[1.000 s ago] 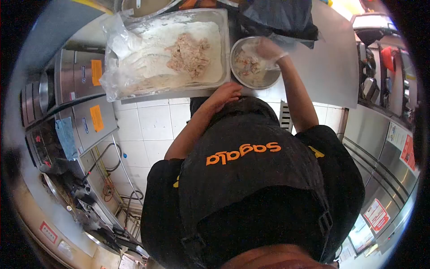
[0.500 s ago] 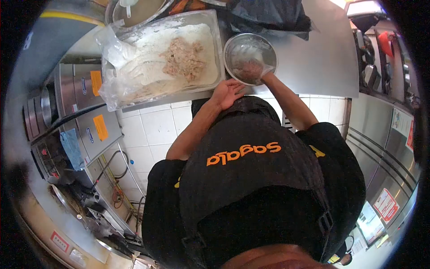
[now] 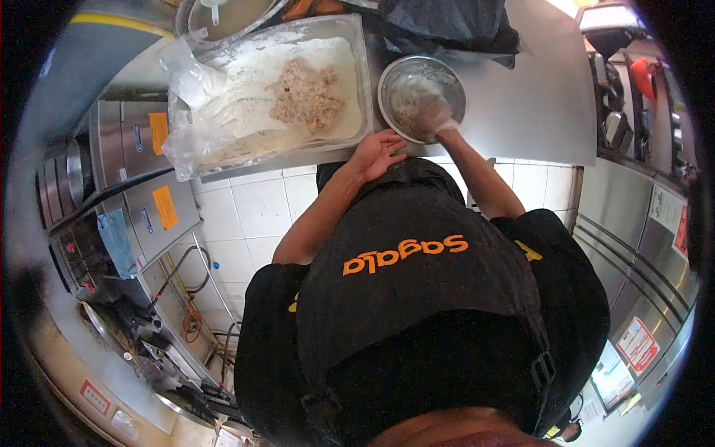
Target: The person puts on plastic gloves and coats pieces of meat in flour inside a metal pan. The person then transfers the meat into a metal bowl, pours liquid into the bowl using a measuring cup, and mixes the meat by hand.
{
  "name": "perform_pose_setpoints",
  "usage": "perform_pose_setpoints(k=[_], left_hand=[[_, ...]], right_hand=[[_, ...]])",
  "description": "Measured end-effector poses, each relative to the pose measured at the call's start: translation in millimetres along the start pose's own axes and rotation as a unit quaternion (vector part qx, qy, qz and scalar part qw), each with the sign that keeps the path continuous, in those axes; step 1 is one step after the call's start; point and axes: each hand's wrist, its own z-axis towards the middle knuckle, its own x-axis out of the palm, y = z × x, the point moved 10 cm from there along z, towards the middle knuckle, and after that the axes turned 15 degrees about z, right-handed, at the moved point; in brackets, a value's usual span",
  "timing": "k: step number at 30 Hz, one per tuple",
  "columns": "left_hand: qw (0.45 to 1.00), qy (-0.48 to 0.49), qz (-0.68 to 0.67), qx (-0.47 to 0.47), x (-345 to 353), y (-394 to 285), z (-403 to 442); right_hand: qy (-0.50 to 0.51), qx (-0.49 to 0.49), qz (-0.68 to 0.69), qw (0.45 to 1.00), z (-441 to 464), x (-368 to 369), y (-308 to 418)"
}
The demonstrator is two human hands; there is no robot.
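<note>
My right hand [image 3: 436, 116], in what looks like a clear plastic glove, is inside a round metal bowl [image 3: 463, 82]. Pale, wet-looking contents [image 3: 406, 93] lie under it; motion blur hides its fingers and whether they hold anything. My left hand [image 3: 378, 155] is open, palm up with fingers apart, at the counter's front edge. Its fingertips are close to the bowl's lower left rim; contact is unclear. Left of the bowl, a clear rectangular tray [image 3: 365, 74] contains white flour-like powder [image 3: 246, 97] and a heap of battered, pinkish pieces [image 3: 307, 95] that look like raw meat.
A crumpled clear plastic bag [image 3: 186, 141] hangs over the tray's left side. Behind stand a large round pot [image 3: 272, 13] and a black plastic bag [image 3: 447, 30] on the steel counter [image 3: 536, 104]. Steel cabinets [image 3: 149, 201] are at left, with cooking equipment below them.
The bowl has shifted slightly right. My right hand has moved within it and is now more blurred. My left hand stays nearly in place.
</note>
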Motion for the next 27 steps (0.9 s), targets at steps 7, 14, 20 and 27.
perform_pose_setpoints(k=[7, 14, 20, 27], left_hand=[[1.000, 0.028, -0.004, -0.002, -2.2, 2.3, 5.9], [0.999, 0.038, 0.013, -0.018, -4.3, 2.9, 3.7], [0.999, 0.038, 0.019, -0.033, -5.9, 1.0, -5.0], [0.999, 0.013, 0.039, -0.035, -10.9, 2.6, -8.8]], right_hand=[[0.122, 0.066, 0.056, 0.989, 0.5, 27.3, 37.7], [0.286, 0.042, 0.178, 0.941, 13.0, 5.6, 78.0], [0.341, 0.021, 0.427, 0.837, 21.8, 42.2, 48.1], [0.260, 0.282, 0.769, 0.512, 15.9, 48.6, 7.2]])
